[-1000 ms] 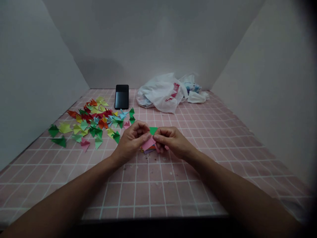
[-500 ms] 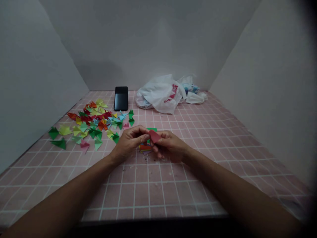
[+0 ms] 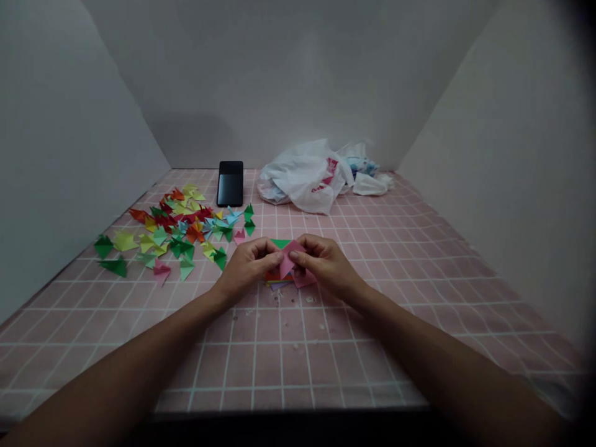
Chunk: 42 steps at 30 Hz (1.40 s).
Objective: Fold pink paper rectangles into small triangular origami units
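A folded piece of pink paper (image 3: 289,258) is held up between my two hands. My left hand (image 3: 250,264) pinches its left side between thumb and fingers. On the other side, my right hand (image 3: 325,264) presses its thumb onto the front of the paper, with the fingers curled behind. Below and behind them lies a stack of colored paper, whose green sheet (image 3: 280,243) shows above and whose orange sheet (image 3: 272,277) shows below. My hands cover much of that stack. A pink corner (image 3: 305,279) shows under my right hand.
Many small folded paper shapes (image 3: 181,247) in several colors spread over the left of the pink checked tablecloth (image 3: 261,347). A black phone (image 3: 230,184) leans at the back. White plastic bags (image 3: 305,177) lie right of it. Small scraps (image 3: 310,299) are scattered in front.
The pink paper has been turned and now shows a larger, brighter diamond-like face. My right hand has shifted its hold, its fingers now curled behind the paper. The view has moved slightly.
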Available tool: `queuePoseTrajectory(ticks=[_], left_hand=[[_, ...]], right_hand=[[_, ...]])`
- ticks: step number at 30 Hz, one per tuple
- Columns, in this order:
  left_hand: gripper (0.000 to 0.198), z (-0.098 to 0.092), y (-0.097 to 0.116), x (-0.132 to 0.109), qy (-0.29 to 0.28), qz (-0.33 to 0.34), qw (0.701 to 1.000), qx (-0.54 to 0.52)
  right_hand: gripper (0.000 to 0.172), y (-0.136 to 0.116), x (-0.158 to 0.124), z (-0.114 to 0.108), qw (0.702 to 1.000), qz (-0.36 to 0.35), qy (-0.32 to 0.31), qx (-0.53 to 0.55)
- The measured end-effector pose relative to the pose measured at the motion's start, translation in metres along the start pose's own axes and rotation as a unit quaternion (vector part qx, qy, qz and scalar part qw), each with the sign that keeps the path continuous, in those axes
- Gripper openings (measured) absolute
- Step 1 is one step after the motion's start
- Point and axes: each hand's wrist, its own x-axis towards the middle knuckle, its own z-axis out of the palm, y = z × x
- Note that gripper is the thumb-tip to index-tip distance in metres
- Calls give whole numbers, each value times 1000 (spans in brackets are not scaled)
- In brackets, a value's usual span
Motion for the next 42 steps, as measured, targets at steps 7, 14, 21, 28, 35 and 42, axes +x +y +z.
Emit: queuePoseTrajectory(ticks=[7, 14, 21, 28, 35, 42], left_hand=[[19, 1, 2, -1, 5, -7, 1000, -8], [20, 5, -3, -3, -8, -61, 988, -141], [21, 7, -4, -2, -3, -92, 977, -192], [34, 4, -7, 0, -21, -75, 985, -153], [36, 5, -2, -1, -31, -23, 995, -90], [25, 6, -5, 0, -17, -30, 995, -93]], right_hand=[[15, -3, -1, 4, 1000, -17, 9, 14], [10, -1, -1, 3, 997, -55, 5, 51], [8, 0, -1, -1, 998, -59, 12, 15], [7, 1, -1, 0, 999, -46, 4, 10], [13, -2, 0, 1, 997, -61, 28, -43], [18, 1, 1, 2, 1000, -19, 6, 6]])
